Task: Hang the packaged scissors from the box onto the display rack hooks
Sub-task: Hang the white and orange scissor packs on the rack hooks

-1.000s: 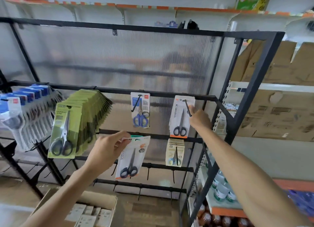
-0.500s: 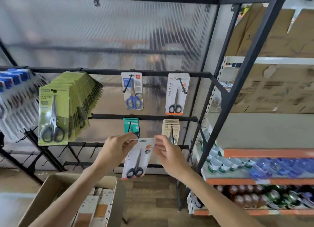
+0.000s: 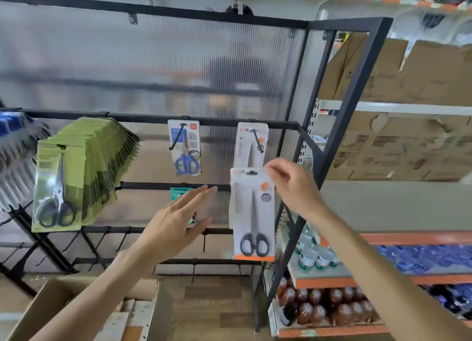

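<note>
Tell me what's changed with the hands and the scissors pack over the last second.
The left hand let go of the white scissors pack and now hovers open beside it. The right hand left the hook, took the pack by its top corner and lifted it toward the hook with the matching pack. The green packs and blue-handled scissors hang as before.

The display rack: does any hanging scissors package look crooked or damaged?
Nothing stands out. The blue-handled scissors package and the white scissors package hang straight; the white black-handled package is pinched by the right hand.
</note>
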